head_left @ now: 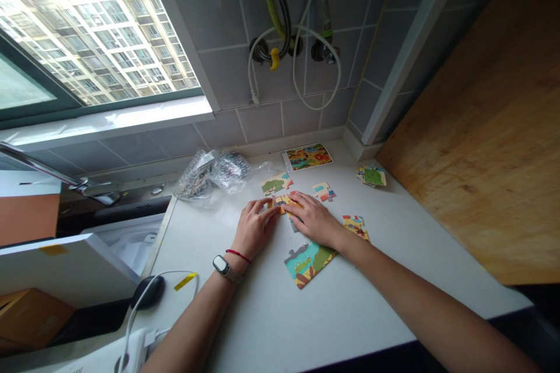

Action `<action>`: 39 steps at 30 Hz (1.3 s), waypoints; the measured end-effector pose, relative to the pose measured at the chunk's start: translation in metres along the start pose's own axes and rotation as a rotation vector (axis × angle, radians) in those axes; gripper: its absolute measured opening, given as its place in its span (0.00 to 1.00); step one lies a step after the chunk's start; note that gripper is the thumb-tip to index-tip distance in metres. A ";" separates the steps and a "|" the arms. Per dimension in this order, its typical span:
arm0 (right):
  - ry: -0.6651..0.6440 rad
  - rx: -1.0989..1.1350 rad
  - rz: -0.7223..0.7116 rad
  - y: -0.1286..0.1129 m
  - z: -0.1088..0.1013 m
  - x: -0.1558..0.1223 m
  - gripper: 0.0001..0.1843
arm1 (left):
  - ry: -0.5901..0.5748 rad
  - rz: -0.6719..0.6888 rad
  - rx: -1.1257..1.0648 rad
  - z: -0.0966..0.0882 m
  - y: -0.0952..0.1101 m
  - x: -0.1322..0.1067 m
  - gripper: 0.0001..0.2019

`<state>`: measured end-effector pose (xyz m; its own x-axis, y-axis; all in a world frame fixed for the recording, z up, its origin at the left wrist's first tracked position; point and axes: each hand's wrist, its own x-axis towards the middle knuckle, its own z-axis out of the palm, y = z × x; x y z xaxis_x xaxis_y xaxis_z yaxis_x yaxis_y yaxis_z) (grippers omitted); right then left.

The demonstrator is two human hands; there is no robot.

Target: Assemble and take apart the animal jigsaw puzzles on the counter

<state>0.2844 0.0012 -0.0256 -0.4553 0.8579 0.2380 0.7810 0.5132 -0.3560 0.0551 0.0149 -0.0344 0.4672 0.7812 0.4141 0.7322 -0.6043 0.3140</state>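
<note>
Both my hands rest on a white countertop [306,309] over a small cluster of colourful jigsaw pieces [286,202]. My left hand [256,224], with a watch and a red cord at the wrist, lies flat with its fingertips on the cluster's left edge. My right hand [312,220] presses down flat on the cluster's right side, fingers stretched. A joined green and blue puzzle section [306,261] lies just below my right wrist. Loose pieces sit around: one green [275,184], one pale [324,191], one yellow [355,225].
A reference picture card [307,156] lies by the tiled wall. A small stack of pieces [371,175] sits near the wooden panel [481,145]. A crumpled clear plastic bag [212,173] is at the back left. A sink and tap [94,189] lie left, with a white cable [144,297].
</note>
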 end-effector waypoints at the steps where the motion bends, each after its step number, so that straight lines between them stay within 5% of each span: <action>1: -0.001 -0.005 -0.002 0.000 0.000 0.000 0.22 | -0.004 -0.003 0.002 0.000 0.000 0.000 0.11; 22: -0.091 0.098 0.036 0.003 -0.007 0.001 0.24 | -0.009 -0.075 -0.025 0.002 0.002 -0.002 0.12; 29: -0.118 0.111 0.063 0.000 -0.009 0.000 0.25 | 0.013 -0.119 -0.009 0.011 -0.003 -0.006 0.19; 39: -0.099 0.118 0.065 0.003 -0.005 0.000 0.23 | -0.019 -0.146 0.038 0.004 -0.005 -0.003 0.15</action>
<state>0.2886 0.0025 -0.0224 -0.4494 0.8848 0.1229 0.7575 0.4504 -0.4725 0.0516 0.0162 -0.0408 0.3630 0.8636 0.3500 0.8114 -0.4776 0.3370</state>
